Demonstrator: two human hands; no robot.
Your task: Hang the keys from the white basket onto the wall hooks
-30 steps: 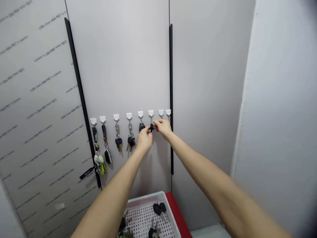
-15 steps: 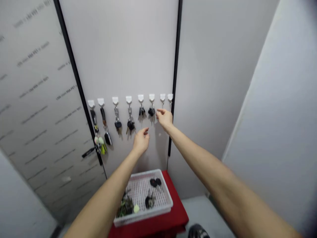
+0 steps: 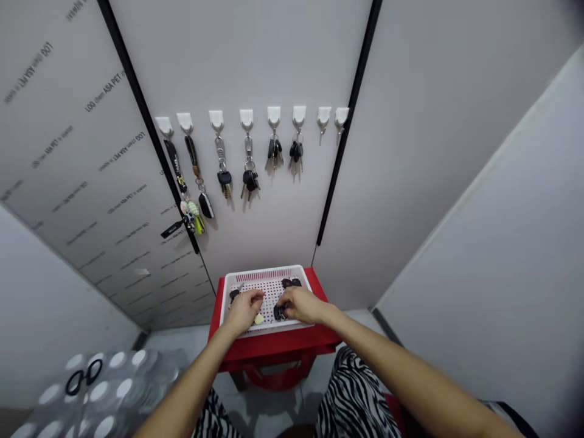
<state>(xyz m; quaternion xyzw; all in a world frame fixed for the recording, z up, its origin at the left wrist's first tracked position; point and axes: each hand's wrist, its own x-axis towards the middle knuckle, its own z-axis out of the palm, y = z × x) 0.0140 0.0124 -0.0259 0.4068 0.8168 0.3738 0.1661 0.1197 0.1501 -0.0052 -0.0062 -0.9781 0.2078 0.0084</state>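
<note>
My right hand (image 3: 300,304) reaches into a white plastic basket (image 3: 269,331), its fingertips closed on a bunch of keys (image 3: 278,313) with dark heads. Partly curled, my left hand (image 3: 245,311) hovers over the basket's left side with nothing visible in its fingers. Beneath it a pale yellow piece (image 3: 259,319) and a dark key (image 3: 234,295) show; the rest there is hidden by the hand. More black-headed keys (image 3: 291,283) lie in the basket's far right corner.
On the wall, white hooks (image 3: 274,114) hold several key bunches (image 3: 250,179); the two rightmost hooks (image 3: 323,115) bear no keys. A red cloth-covered stool (image 3: 274,350) supports the basket. Bottled water (image 3: 104,389) stands at lower left. Zebra-patterned trouser legs (image 3: 356,395) are below.
Both hands have come down from the hooks to the basket, and the view has tilted downward. My right fingers have closed on a bunch of keys.
</note>
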